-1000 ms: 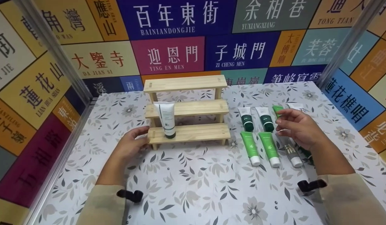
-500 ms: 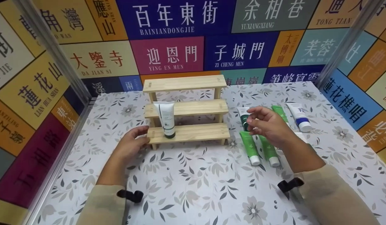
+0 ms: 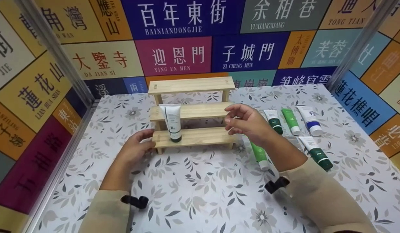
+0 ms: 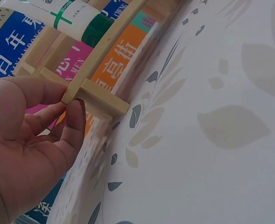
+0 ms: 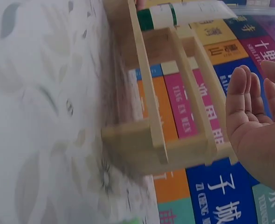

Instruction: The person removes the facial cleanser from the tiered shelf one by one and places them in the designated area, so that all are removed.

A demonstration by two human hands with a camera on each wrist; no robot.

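A three-tier wooden display stand (image 3: 205, 138) stands on the table, one white squeeze tube (image 3: 173, 121) upright on its lowest tier, dark cap down. My left hand (image 3: 137, 147) is at the left end of that tier. The left wrist view shows its thumb and fingers pinching the end of the board (image 4: 87, 77). My right hand (image 3: 247, 124) hovers by the stand's right end, fingers loosely curled and nothing in them. In the right wrist view a gap separates this hand (image 5: 261, 126) from the boards.
To the right lie several tubes: a green one (image 3: 260, 155) partly behind my right arm, a white-and-green one (image 3: 273, 121), another green one (image 3: 290, 121), a blue-banded one (image 3: 310, 120) and a dark-green-ended one (image 3: 316, 152). Printed panels (image 3: 174, 55) wall the back and sides.
My right hand has moved left from above the tubes to the stand's right end, uncovering the tubes farther right. The left hand and the upright tube have stayed put.
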